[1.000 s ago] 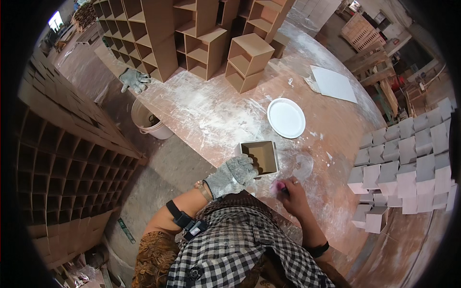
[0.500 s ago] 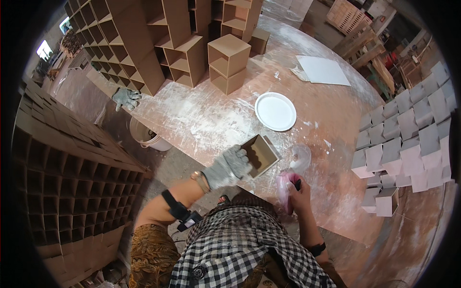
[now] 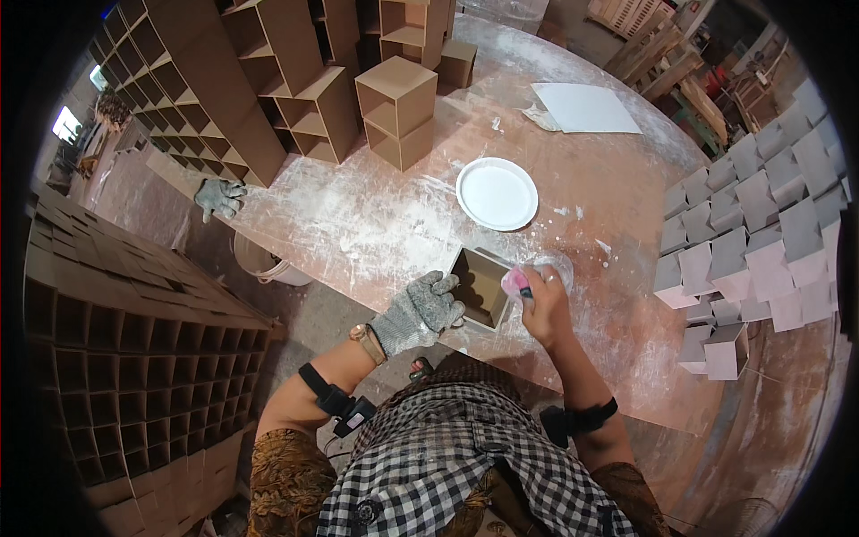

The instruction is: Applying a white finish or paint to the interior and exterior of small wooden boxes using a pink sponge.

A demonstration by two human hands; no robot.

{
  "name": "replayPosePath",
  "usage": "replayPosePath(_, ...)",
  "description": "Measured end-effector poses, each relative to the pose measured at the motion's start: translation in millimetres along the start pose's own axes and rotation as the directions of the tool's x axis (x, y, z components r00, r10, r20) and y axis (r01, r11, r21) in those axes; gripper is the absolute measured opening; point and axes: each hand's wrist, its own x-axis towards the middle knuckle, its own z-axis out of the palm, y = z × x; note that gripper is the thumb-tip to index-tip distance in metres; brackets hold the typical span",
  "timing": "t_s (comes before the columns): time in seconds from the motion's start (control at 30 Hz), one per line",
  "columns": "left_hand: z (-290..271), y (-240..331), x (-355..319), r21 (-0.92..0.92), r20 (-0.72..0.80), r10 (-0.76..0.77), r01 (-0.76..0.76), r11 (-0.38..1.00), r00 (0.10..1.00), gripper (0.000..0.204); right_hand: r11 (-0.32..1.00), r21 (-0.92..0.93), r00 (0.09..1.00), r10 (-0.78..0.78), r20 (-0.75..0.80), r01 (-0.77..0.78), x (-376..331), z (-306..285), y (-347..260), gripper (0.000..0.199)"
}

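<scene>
An open cardboard box (image 3: 480, 300) with pale outer sides rests near the front edge of the table. My left hand (image 3: 420, 309), in a grey knitted glove, grips its left wall with fingers bent over the edge. My bare right hand (image 3: 548, 309) is closed around a pink object (image 3: 515, 283) with a black part, held against the box's right rim. Its exact kind I cannot make out. Just behind the right hand lies a clear, rounded piece of plastic (image 3: 564, 267). A white round plate-like lid (image 3: 497, 194) lies farther back.
Stacked brown boxes (image 3: 398, 94) rise at the back left. Pale grey boxes (image 3: 756, 228) are piled at the right. A white sheet (image 3: 586, 108) and a loose grey glove (image 3: 220, 199) lie on the dusty table (image 3: 358, 233). A bucket (image 3: 268, 261) stands below the left edge.
My right hand has moved up and forward with the pink object, from below the clear plastic to the box's right rim. My left hand stays on the box. The view has shifted slightly.
</scene>
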Motion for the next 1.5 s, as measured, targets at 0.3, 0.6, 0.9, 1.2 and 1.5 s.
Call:
replayPosePath(0.3, 7.4, 1.9, 1.2, 0.008, -0.127, -0.015, 0.016, 1.0, 0.992, 0.016, 0.945, 0.234, 0.933, 0.144, 0.329, -0.228, -77.3, -9.5, -42.2, 0.039)
replayPosePath(0.6, 2.5, 36.6, 19.7, -0.004, 0.007, -0.316, 0.316, 0.949, 0.949, 0.03, 0.785, 0.449, 0.873, 0.487, -0.021, -0.427, -82.7, -16.4, -6.9, 0.034)
replayPosePath(0.9, -32.3, -10.4, -9.5, -0.069, -0.235, -0.187, 0.176, 0.982, 0.954, 0.028, 0.907, 0.282, 0.945, 0.328, -0.009, -0.313, -73.0, 1.2, 3.2, 0.037)
replayPosePath(1.2, -12.2, -13.7, -27.6, 0.059, -0.114, -0.118, 0.126, 0.99, 0.986, 0.036, 0.987, -0.064, 0.985, 0.14, -0.096, -0.147, 11.0, 25.4, -27.3, 0.038)
replayPosePath(1.5, -10.4, -12.0, -32.9, 0.018, -0.093, -0.171, 0.173, 0.985, 0.981, 0.029, 0.918, 0.366, 0.963, 0.053, 0.266, -0.152, -51.8, 24.1, -74.4, 0.036)
